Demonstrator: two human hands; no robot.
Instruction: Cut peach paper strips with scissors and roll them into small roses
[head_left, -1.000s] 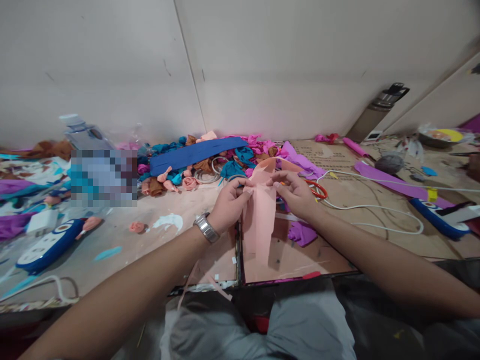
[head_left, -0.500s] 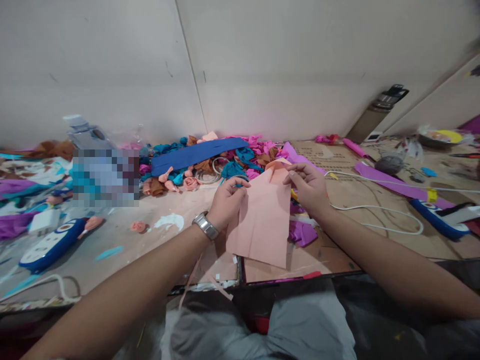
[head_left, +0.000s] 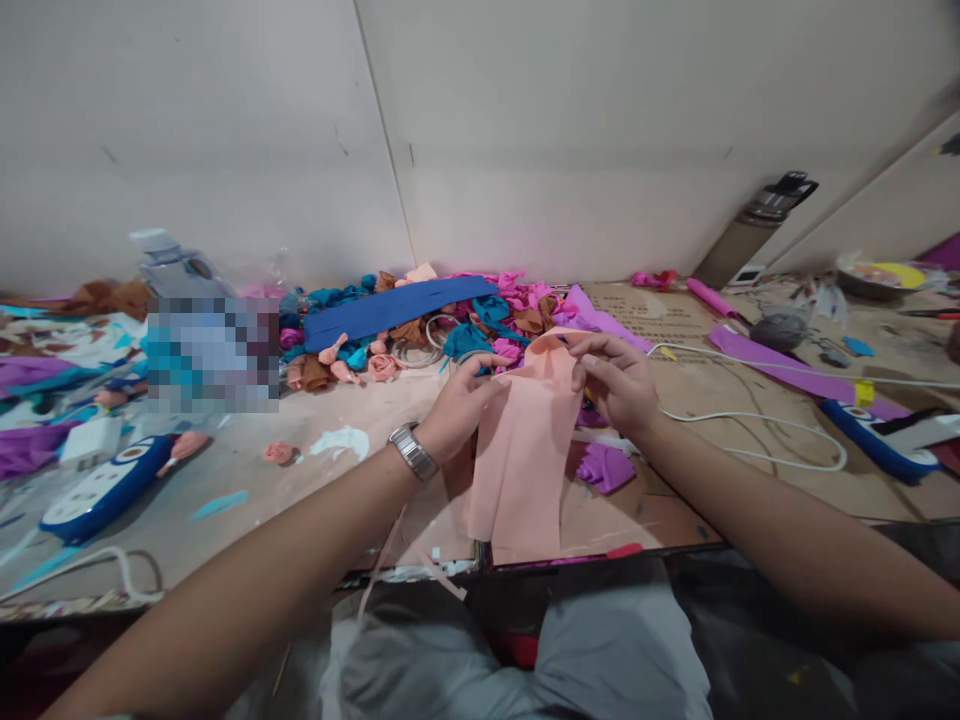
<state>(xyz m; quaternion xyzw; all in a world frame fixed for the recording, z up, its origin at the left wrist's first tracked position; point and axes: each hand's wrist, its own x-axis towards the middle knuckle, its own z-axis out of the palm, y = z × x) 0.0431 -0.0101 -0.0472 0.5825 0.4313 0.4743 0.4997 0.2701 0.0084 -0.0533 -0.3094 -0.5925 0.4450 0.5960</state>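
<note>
The left hand (head_left: 463, 405) pinches the top left of a sheet of pink paper (head_left: 525, 455) between thumb and fingers. The right hand (head_left: 619, 385) grips its upper right edge the same way, fingers bent. The paper is between the hands, in front of the person; its top curls over at the right hand, and its lower part hangs creased in front of the table's near edge or just above it, which I cannot tell. A metal watch (head_left: 412, 450) sits on the left wrist.

Just right of the paper lies a crumpled purple piece (head_left: 604, 468). Behind the hands is a heap (head_left: 517, 290) of pink, teal and brown pieces, with a flat blue strip (head_left: 397, 312) across it. A small pink rose (head_left: 279, 453) lies left of the left hand, apart from the heap. Further left are a blue and white tool (head_left: 109, 490), a white plug (head_left: 88, 443) and a clear bottle (head_left: 180, 270), partly pixelated.

On the right, a white cord (head_left: 757, 416) loops over cardboard (head_left: 675, 345). Beyond it are a long purple strip (head_left: 802, 370), a second tool (head_left: 881, 440) and, by the wall (head_left: 562, 130), a dark flask (head_left: 750, 235).
</note>
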